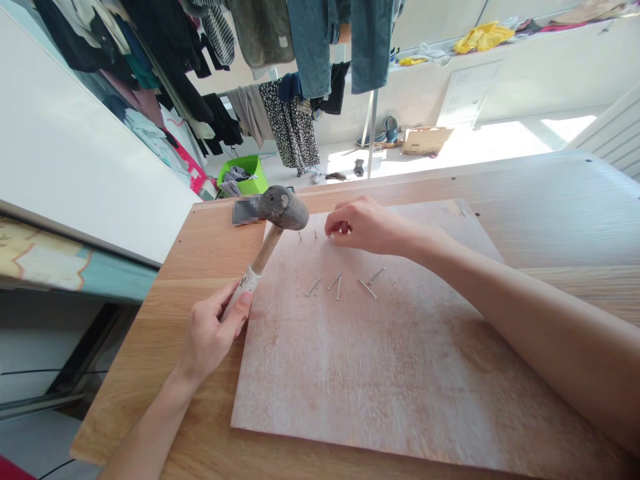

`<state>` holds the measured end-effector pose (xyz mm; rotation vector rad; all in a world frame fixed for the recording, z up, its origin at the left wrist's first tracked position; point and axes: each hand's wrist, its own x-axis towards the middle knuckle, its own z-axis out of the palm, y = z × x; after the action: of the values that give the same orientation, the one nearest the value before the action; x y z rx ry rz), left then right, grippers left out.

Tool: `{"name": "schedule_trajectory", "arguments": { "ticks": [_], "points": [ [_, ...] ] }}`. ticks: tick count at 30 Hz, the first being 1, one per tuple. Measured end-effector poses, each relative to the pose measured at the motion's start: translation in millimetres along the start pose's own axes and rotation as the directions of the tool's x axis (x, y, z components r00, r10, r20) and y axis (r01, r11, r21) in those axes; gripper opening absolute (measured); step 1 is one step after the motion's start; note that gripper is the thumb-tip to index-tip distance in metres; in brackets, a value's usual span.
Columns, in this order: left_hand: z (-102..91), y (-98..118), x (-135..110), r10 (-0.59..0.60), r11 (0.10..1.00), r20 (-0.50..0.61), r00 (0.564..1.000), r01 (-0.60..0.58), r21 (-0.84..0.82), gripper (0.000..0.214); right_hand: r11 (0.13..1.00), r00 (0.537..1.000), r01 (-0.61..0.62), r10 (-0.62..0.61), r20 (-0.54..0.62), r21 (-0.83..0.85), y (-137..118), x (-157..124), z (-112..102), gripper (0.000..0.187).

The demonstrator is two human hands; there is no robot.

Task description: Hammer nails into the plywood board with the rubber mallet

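Observation:
My left hand (215,327) is wrapped round the wooden handle of a rubber mallet (284,208), whose dark grey head is raised over the far left corner of a thin wooden board (350,373). At the board's far side, my right hand (360,225) is closed in a pinch on what looks like a nail, mostly hidden by the fingers. Just left of those fingertips, two small nails (315,234) stand upright in the board. Several loose nails (339,288) lie mid-board, nearer to me, among small holes or specks.
The board lies on a wooden table (165,320). Near the table's far left corner is a blurred-out dark item (246,211). Beyond the far edge are a green basket (255,175), hanging clothes (287,127) and a cardboard box (426,141). A white panel (95,133) rises at left.

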<state>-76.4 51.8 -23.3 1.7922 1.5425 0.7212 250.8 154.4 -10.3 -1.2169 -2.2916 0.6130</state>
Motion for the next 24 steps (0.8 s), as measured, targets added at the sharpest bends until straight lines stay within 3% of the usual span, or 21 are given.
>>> {"name": "schedule_trajectory", "arguments": {
  "ticks": [5, 16, 20, 24],
  "points": [
    [-0.3, 0.2, -0.9, 0.000, 1.000, -0.004, 1.000, 0.000, 0.010, 0.039, 0.996, 0.997, -0.024, 0.030, -0.068, 0.085, 2.5, 0.4, 7.8, 0.037],
    [-1.7, 8.4, -4.5, -0.012, 1.000, 0.018, 1.000, 0.012, -0.009, 0.037, 0.978, 0.996, -0.023, 0.040, -0.078, 0.207, 15.9, -1.6, 17.0, 0.047],
    [-1.8, 21.5, -5.5, -0.013, 1.000, 0.074, 0.997, 0.013, 0.003, 0.037, 0.980, 0.994, 0.006, 0.015, -0.104, 0.201, 17.8, -1.9, 20.1, 0.049],
    [0.5, 42.3, -0.6, 0.030, 0.984, 0.084, 0.996, -0.044, 0.171, 0.037, 0.985, 0.991, 0.005, 0.018, -0.134, 0.171, 22.3, -1.4, 22.8, 0.057]
  ]
}}
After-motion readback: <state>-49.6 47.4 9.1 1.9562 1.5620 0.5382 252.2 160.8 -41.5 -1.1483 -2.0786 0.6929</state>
